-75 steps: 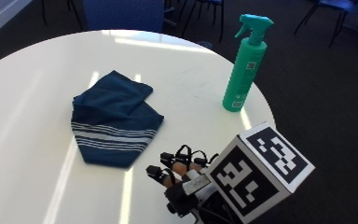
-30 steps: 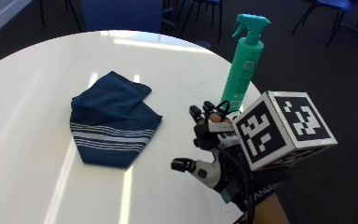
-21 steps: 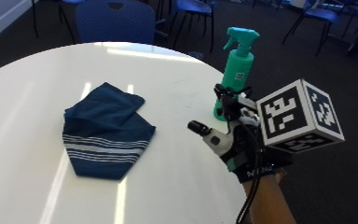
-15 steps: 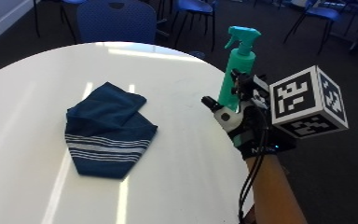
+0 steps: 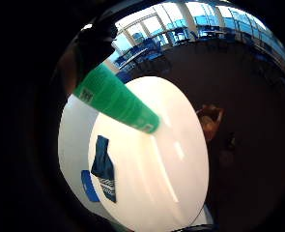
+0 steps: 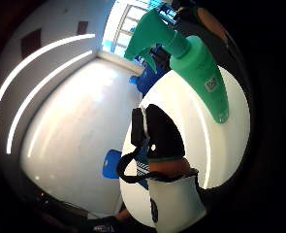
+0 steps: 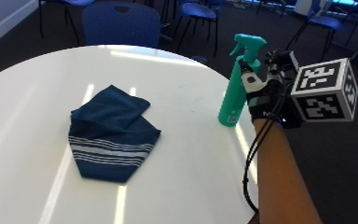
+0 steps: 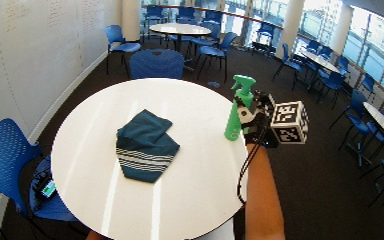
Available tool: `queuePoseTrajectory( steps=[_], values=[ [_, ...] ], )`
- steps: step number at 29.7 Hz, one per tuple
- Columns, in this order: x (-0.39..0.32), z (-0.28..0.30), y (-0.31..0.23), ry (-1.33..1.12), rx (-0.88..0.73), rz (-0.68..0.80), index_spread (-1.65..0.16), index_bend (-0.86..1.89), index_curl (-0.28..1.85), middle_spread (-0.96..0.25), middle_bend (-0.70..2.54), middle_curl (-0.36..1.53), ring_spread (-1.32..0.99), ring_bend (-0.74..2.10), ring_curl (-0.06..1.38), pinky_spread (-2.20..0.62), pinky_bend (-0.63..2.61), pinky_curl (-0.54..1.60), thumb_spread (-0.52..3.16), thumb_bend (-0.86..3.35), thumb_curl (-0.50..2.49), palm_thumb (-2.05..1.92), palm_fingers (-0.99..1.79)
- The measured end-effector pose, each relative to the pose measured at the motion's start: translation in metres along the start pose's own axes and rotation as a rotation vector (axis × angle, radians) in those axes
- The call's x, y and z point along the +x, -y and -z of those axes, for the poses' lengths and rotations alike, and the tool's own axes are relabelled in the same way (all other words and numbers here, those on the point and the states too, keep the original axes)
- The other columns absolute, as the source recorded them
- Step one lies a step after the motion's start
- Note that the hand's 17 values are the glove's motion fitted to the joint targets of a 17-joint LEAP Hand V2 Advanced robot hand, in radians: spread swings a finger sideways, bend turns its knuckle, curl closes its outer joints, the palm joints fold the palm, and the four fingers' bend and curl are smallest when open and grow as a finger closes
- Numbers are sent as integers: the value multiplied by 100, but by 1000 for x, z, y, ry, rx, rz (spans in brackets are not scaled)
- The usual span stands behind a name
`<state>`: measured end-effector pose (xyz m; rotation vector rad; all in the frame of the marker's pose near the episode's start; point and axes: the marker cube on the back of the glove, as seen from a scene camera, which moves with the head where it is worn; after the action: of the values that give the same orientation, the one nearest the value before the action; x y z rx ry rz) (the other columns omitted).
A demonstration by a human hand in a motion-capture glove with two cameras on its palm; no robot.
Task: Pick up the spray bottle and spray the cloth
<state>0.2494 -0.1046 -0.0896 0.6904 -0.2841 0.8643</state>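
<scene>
Round white table (image 7: 185, 186) in room with blue chairs (image 7: 122, 24). Green spray bottle (image 7: 235, 91) upright near table's right edge. Gloved right hand (image 7: 267, 100) just beside bottle, palm facing it; fingers extended, apart, contact unclear. Folded blue striped cloth (image 7: 109, 130) mid-table, well apart from bottle.

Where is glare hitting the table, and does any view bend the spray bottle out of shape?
Outside view: bright streaks of glare run along the white table beside the folded cloth and near the spray bottle. Wide outside view: the same streaks, and the round table looks bulged. Thumb side palm view: the bottle looms large and slanted, and dark edges ring the picture.
</scene>
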Motion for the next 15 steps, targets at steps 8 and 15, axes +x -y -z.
queuePoseTrajectory(
  steps=[8,15],
  values=[
    [13,-10,27,-1,-26,-78,-42,13,25,-6,19,32,-3,47,34,18,20,32,117,1,35,56,56],
    [17,-19,40,66,-86,-101,-41,14,25,-6,19,33,-4,47,34,17,19,33,118,-1,36,59,57]
  ],
)
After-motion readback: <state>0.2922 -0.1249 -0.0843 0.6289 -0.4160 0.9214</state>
